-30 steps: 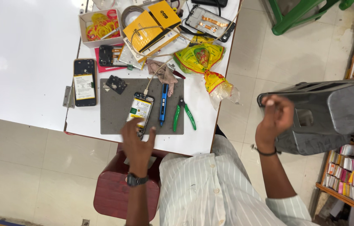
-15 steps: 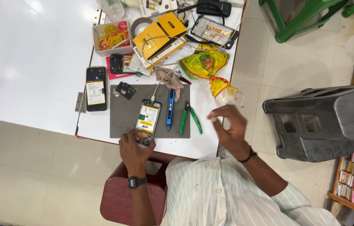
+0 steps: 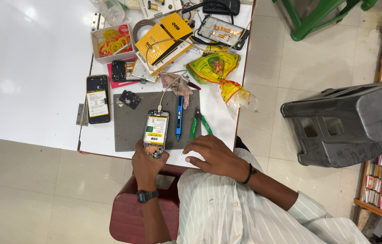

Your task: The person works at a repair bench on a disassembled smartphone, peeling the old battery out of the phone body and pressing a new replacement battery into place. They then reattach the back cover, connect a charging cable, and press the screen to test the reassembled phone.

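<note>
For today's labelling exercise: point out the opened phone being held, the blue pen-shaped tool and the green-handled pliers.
opened phone point(image 3: 155, 131), head view, on its yellow battery.
blue pen-shaped tool point(image 3: 179, 118), head view, mid-barrel.
green-handled pliers point(image 3: 194, 128), head view, left handle.

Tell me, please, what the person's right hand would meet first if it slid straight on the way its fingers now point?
Probably the opened phone held by the left hand. The right hand lies flat at the table's near edge with fingers pointing toward it. The green-handled pliers sit just off that line, farther up.

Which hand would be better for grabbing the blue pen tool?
Probably the right hand: it rests free on the table edge, just below the blue pen tool. The left hand is busy holding the opened phone.
</note>
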### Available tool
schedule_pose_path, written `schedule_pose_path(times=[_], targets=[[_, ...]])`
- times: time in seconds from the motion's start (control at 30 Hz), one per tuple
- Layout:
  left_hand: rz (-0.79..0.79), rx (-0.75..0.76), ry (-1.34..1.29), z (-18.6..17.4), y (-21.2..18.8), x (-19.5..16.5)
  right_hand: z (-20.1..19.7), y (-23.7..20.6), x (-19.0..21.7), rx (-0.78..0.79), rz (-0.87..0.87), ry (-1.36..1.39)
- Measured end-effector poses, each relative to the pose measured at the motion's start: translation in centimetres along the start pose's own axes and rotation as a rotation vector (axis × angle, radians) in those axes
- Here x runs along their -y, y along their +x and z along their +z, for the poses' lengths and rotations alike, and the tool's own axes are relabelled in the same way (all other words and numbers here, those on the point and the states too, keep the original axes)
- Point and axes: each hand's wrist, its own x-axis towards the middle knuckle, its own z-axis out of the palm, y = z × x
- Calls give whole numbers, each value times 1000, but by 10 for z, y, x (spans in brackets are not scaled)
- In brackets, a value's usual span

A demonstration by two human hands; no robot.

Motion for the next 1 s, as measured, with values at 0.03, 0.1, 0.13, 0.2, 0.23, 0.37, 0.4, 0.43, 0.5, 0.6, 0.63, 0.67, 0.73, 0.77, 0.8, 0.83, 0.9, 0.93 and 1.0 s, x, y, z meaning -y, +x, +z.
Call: schedule_pose_path(times=[0.03, 0.1, 0.13, 0.2, 0.23, 0.37, 0.4, 0.43, 0.5, 0.6, 0.63, 0.67, 0.73, 0.77, 0.8, 0.83, 0.9, 0.93, 1.0], targets=[[6, 1, -3, -2, 0, -3, -1, 0, -1, -5, 5, -14], [17, 5, -8, -14, -4, -8, -3, 0, -1, -22, 0, -39], [22, 11, -1, -22, -6, -11, -4, 1, -1, -35, -11, -51], [31, 20, 15, -40, -10, -17, -5, 5, -1, -66, -45, -83], [53, 29, -26, -49, -13, -21, -6, 8, 0, -86, -69, -104], [173, 58, -130, -82, -25, -44, -4, 20, 2, -198, -164, -221], [217, 64, -145, -88, -27, -51, -3, 22, 2, -195, -165, -250], [221, 81, -159, -93, -31, -59, -2, 23, 2, -194, -165, -279], [230, 114, -191, -99, -38, -73, -1, 23, 2, -200, -185, -348], [244, 149, -198, -108, -46, -91, -1, 21, -1, -227, -235, -426], [257, 175, -196, -111, -48, -95, -2, 20, -3, -240, -242, -426], [269, 200, -194, -114, -49, -99, -3, 20, -5, -252, -250, -426], [265, 281, -182, -119, -52, -105, -6, 18, -8, -236, -284, -361], [246, 336, -171, -122, -54, -108, -8, 16, -10, -227, -301, -328], [226, 389, -161, -124, -55, -110, -11, 15, -11, -238, -318, -339], [241, 407, -174, -126, -56, -111, -13, 13, -12, -250, -337, -349], [276, 444, -200, -130, -55, -111, -17, 9, -13, -265, -355, -360], [326, 473, -300, -132, -53, -108, -19, 8, -12, -270, -355, -360], [425, 533, -501, -139, -49, -98, -20, 7, -9, -285, -339, -312]])
